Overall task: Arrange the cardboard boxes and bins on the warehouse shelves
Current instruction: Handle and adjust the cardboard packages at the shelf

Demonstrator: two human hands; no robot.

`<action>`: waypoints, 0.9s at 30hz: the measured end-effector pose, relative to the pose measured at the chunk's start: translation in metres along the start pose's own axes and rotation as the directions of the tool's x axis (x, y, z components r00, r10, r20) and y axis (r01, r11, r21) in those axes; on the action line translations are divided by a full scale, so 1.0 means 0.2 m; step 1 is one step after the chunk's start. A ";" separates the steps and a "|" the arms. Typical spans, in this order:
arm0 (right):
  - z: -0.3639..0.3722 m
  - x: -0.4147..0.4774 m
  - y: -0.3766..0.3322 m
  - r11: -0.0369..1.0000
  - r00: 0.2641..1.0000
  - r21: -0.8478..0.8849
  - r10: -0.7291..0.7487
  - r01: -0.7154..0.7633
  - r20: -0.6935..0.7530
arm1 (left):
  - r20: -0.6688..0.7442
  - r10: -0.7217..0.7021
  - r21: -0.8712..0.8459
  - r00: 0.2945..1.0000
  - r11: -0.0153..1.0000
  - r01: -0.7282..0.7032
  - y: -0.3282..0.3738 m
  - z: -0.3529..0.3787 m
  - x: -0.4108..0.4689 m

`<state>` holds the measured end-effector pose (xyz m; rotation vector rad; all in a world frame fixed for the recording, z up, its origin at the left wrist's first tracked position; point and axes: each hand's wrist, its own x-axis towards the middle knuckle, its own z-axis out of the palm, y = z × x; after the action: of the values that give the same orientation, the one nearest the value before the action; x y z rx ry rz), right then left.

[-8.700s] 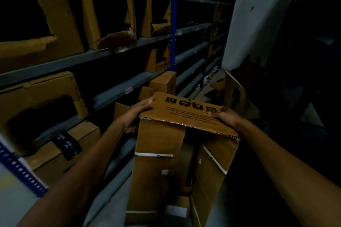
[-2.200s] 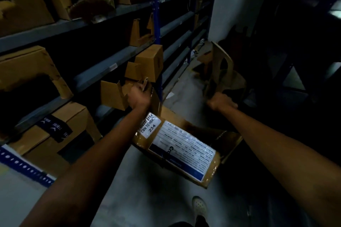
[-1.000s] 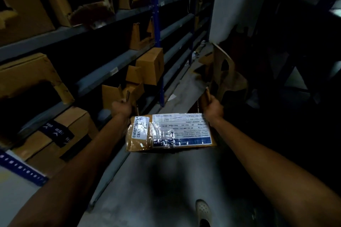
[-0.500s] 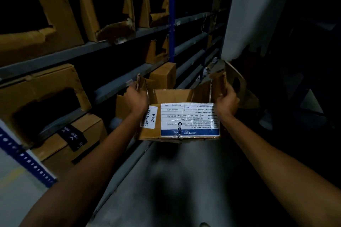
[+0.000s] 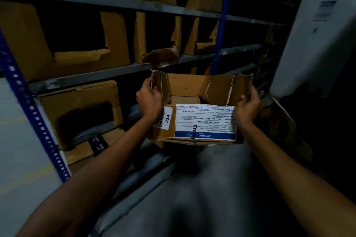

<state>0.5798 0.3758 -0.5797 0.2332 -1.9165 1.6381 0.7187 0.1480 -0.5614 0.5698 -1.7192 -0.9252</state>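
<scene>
Reaching out over the grey floor (image 5: 192, 188), both arms are carrying one cardboard box (image 5: 185, 85) in mid-air, not resting on anything. The left hand (image 5: 149, 100) is wrapping its fingers round the upright left flap. The right hand (image 5: 248, 107) is clamping the right side with the thumb hooked over the near rim. I'm guessing the two-sided grip is there because the top is open and the flaps are standing loose, so one hand would let it fold or tip. It's being kept level, white label (image 5: 205, 121) facing the camera and upside down, next to a "234" sticker (image 5: 166, 118). Past it, the racking is running off to the left. The box is hovering just below a grey shelf beam (image 5: 86, 78), so it's probably heading for that gap. Cut-front bins (image 5: 63, 63) are sitting along the levels, fronts open to the aisle, with blue uprights (image 5: 221, 25) between bays and a pale wall (image 5: 317, 34) at the far end.
</scene>
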 end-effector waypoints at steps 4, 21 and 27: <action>0.16 0.12 0.04 0.997 0.998 0.079 -0.021 0.016 0.065 | -0.078 0.033 0.065 0.996 0.997 -0.028 -0.01 0.04 0.05; 0.58 0.67 0.55 0.992 0.884 0.090 0.036 -0.088 0.466 | -0.330 -0.060 0.211 0.942 0.968 0.136 -0.15 0.67 -0.13; 0.77 0.75 0.78 0.999 0.765 -0.018 0.033 -0.029 0.643 | -0.348 -0.194 0.180 0.917 0.946 0.268 -0.29 0.84 -0.13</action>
<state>0.3321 0.3020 -0.6378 0.8691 -2.4272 1.7073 0.5646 0.1847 -0.6474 1.0389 -1.4812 -0.7517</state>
